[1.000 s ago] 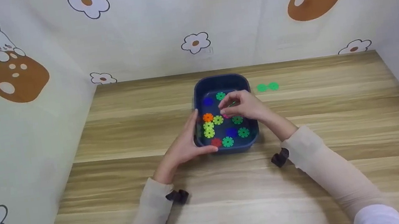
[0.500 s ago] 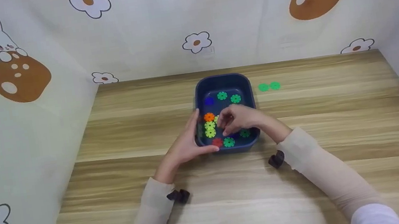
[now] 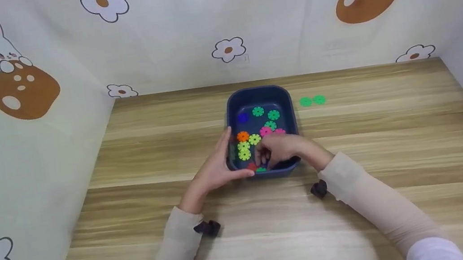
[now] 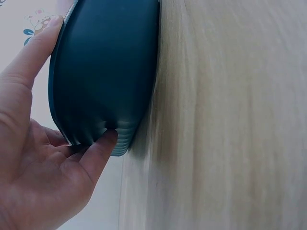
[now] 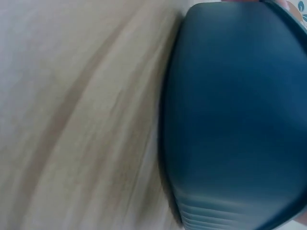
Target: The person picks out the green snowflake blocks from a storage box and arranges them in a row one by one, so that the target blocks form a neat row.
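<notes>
A dark blue plastic box (image 3: 256, 95) stands on the wooden table with several flower-shaped snowflake discs inside. My left hand (image 3: 217, 168) grips its near left corner, thumb along the near rim and fingers against the left side; the left wrist view shows the box wall (image 4: 105, 62) between thumb and fingers. My right hand (image 3: 278, 147) reaches into the near part, fingertips bent down beside a red disc (image 3: 252, 166) and a partly covered green disc (image 3: 260, 169). I cannot tell whether the fingers pinch a disc. Pink (image 3: 265, 131), orange (image 3: 243, 136) and yellow discs (image 3: 244, 154) lie uncovered.
Two joined green discs (image 3: 312, 101) lie on the table (image 3: 371, 128), right of the box. A patterned cloth (image 3: 163, 30) rises behind the table and along its sides. Each sleeve carries a black wrist mount, such as the left one (image 3: 207, 228).
The right hand has put a green disc down in the box's far right part. It has then moved toward the near end, uncovering pink and green discs. The left hand keeps its place.
</notes>
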`<state>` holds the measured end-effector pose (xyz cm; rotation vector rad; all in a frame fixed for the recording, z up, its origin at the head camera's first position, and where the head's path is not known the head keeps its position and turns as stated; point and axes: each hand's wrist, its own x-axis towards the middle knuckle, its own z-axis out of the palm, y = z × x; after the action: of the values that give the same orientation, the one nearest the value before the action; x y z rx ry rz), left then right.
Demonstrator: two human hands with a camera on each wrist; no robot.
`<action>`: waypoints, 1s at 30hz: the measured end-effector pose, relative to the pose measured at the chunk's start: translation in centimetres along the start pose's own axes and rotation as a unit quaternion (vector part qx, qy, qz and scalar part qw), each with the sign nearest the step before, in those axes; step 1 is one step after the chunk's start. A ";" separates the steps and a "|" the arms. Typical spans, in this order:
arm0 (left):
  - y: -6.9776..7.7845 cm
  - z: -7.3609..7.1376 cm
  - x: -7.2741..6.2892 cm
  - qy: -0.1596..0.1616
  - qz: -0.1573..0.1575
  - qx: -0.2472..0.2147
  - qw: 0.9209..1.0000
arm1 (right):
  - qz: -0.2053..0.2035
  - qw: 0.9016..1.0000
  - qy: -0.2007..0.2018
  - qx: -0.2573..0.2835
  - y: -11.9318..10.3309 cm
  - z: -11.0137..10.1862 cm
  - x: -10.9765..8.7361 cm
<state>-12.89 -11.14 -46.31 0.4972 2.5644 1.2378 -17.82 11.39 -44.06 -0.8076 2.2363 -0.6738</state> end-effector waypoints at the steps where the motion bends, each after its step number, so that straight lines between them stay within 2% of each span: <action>1: 0.0 0.0 0.0 0.000 0.002 0.000 1.000 | -0.002 1.000 -0.001 -0.005 0.0 0.0 -0.1; 10: -0.3 0.1 0.1 -0.001 0.009 -0.015 1.000 | -0.023 0.999 0.002 -0.037 0.1 0.4 -0.1; 14: -0.3 0.0 0.0 0.000 0.013 -0.020 1.000 | -0.026 0.999 0.018 -0.015 0.2 0.6 0.1; 19: -0.1 0.2 -0.1 0.001 0.003 -0.021 1.000 | -0.031 0.999 0.040 0.007 0.5 0.7 0.2; 25: -0.2 0.3 -0.3 -0.005 -0.012 -0.019 1.000 | -0.045 0.996 0.047 0.058 0.6 0.9 0.3; 30: 0.0 0.0 -0.1 -0.004 -0.005 -0.014 1.000 | -0.055 0.990 0.097 0.091 0.7 0.9 0.3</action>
<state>-12.81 -11.16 -46.36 0.4826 2.5368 1.2649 -17.60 11.47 -45.16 -0.8077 2.2709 -1.0339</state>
